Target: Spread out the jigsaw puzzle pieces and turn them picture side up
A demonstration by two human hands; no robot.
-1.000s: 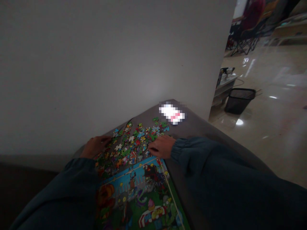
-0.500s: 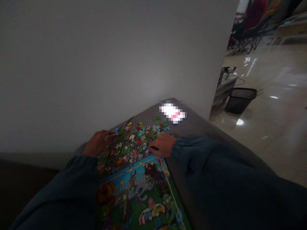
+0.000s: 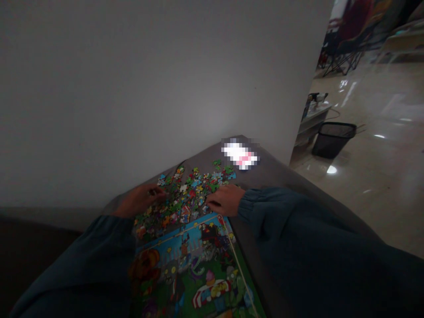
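Several loose, many-coloured puzzle pieces point(image 3: 185, 194) lie spread on a grey table point(image 3: 278, 176) against a white wall. Nearer to me lies a colourful puzzle board with a cartoon picture point(image 3: 195, 269). My left hand point(image 3: 141, 201) rests at the left edge of the pile, its fingers reaching into the pieces and pinched on a piece. My right hand point(image 3: 225, 199) lies on the right edge of the pile, fingers curled down onto the pieces. Both arms wear dark blue sleeves.
A bright blurred-out card or screen point(image 3: 240, 154) lies at the table's far corner. Beyond the table to the right is a shiny floor with a black mesh bin point(image 3: 333, 139), a low shelf point(image 3: 313, 112) and folding chairs farther back.
My left hand has slid right, deeper into the puzzle pieces. My right hand has shifted only slightly. The view has drifted a little.
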